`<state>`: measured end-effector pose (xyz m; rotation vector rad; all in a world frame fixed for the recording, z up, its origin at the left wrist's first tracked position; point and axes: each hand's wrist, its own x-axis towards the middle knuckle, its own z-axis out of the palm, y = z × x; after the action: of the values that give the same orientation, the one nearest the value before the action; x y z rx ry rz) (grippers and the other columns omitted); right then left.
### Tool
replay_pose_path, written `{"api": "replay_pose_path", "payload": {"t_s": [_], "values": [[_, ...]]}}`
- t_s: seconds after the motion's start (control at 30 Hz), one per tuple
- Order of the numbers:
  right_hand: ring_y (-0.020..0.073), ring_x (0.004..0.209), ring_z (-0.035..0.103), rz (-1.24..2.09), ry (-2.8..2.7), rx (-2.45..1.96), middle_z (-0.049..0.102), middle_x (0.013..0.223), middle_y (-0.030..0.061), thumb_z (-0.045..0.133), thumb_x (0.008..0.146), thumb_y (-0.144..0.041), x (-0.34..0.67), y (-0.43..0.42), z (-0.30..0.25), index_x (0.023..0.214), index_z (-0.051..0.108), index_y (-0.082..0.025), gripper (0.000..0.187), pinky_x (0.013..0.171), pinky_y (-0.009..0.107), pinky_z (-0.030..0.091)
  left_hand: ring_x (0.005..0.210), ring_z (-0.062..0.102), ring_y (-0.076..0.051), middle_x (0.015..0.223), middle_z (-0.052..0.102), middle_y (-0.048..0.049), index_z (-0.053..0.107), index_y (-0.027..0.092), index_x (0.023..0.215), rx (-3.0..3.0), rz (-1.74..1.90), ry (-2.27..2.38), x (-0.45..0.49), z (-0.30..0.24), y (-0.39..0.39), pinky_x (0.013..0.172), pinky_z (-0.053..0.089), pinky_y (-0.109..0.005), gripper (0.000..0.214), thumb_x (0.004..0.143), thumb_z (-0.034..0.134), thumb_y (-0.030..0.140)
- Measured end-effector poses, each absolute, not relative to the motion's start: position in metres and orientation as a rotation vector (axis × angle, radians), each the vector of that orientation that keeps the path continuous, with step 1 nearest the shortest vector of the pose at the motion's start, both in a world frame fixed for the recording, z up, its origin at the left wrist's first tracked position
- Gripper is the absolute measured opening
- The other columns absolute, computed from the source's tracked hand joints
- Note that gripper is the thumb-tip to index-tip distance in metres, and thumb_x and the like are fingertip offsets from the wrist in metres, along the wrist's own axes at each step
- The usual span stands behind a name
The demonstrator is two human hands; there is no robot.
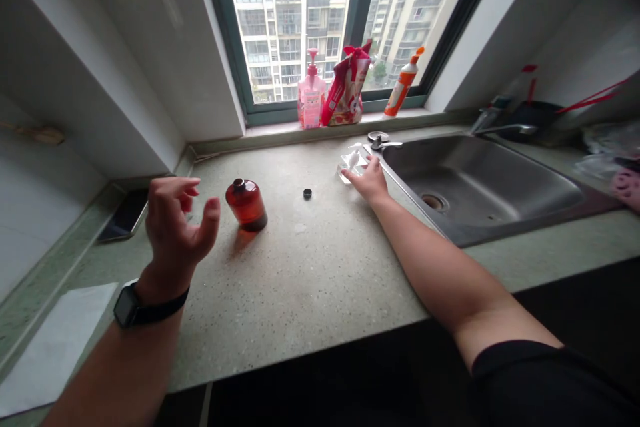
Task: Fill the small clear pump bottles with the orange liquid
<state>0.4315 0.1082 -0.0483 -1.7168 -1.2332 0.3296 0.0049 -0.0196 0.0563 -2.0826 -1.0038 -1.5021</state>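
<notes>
An amber bottle (pixel 247 205) with an uncapped neck stands upright on the counter, dark liquid low inside it. My left hand (pixel 181 220) is raised just left of it, fingers loosely bent, thumb apart, holding nothing. Between the bottle and the sink lies a small black cap (pixel 307 194). My right hand (pixel 371 180) reaches to a clear container with a white pump top (pixel 353 159) beside the sink's corner. The fingers are spread at its right side; whether they touch it is unclear.
A steel sink (pixel 500 180) with a faucet (pixel 500 128) lies at right. On the windowsill stand a pink pump bottle (pixel 311 97), a red-and-white bag (pixel 349 90) and an orange-and-white bottle (pixel 401 87). A phone (pixel 123 215) and a white sheet (pixel 60 340) lie at left.
</notes>
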Motion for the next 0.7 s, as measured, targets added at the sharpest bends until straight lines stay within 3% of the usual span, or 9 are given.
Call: {"api": "replay_pose_path", "payload": {"t_s": [0.13,0.3,0.43,0.53,0.63,0.7], "values": [[0.0405,0.134,0.063,0.383,-1.200,-1.659,0.067,0.138,0.0200,0.087,0.064,-0.066,0.437,0.103,-0.041,0.137,0.053,-0.022,0.091,0.118,0.060,0.049,0.068,0.055,-0.014,0.101,0.065,-0.0020,0.060,0.024,0.130,-2.317,-1.387,-0.774,0.029,0.048,-0.030,0.061,0.050,-0.029,0.039,0.094,0.073,0.019],[0.0339,0.123,0.069,0.566,-1.295,-1.446,0.072,0.131,0.0134,0.086,0.064,-0.075,0.430,0.083,-0.023,0.133,0.059,-0.025,0.089,0.109,0.056,0.057,0.071,0.064,-0.013,0.106,0.073,-0.0031,0.065,0.025,0.126,-2.536,-1.346,-0.789,0.041,0.039,-0.035,0.063,0.057,-0.027,0.027,0.101,0.073,0.023],[0.0282,0.116,0.073,1.085,-1.448,-0.980,0.075,0.129,0.0120,0.093,0.073,-0.061,0.400,0.056,-0.007,0.135,0.064,-0.024,0.078,0.101,0.048,0.062,0.081,0.070,-0.016,0.110,0.075,-0.0052,0.070,0.025,0.124,-2.611,-1.474,-0.969,0.045,0.038,-0.040,0.072,0.062,-0.031,0.024,0.101,0.075,0.030],[0.0253,0.117,0.074,1.387,-1.556,-0.760,0.076,0.134,0.0111,0.096,0.076,-0.047,0.374,0.033,0.000,0.138,0.069,-0.025,0.071,0.096,0.039,0.063,0.091,0.073,-0.020,0.116,0.075,-0.0082,0.070,0.025,0.134,-2.711,-1.630,-1.151,0.047,0.037,-0.042,0.076,0.063,-0.034,0.036,0.101,0.076,0.038],[0.0251,0.119,0.075,1.625,-1.697,-0.550,0.078,0.135,0.0119,0.096,0.080,-0.043,0.354,0.015,0.002,0.145,0.069,-0.024,0.073,0.096,0.038,0.063,0.102,0.073,-0.023,0.129,0.076,-0.0117,0.061,0.028,0.153,-2.887,-1.732,-1.280,0.050,0.035,-0.043,0.082,0.064,-0.035,0.061,0.097,0.082,0.043],[0.0249,0.121,0.075,1.712,-1.773,-0.439,0.077,0.139,0.0127,0.094,0.083,-0.041,0.346,0.006,0.001,0.150,0.067,-0.024,0.075,0.100,0.039,0.062,0.111,0.073,-0.025,0.138,0.075,-0.0134,0.060,0.029,0.156,-3.054,-1.712,-1.333,0.053,0.035,-0.043,0.088,0.065,-0.037,0.067,0.095,0.084,0.044]]}}
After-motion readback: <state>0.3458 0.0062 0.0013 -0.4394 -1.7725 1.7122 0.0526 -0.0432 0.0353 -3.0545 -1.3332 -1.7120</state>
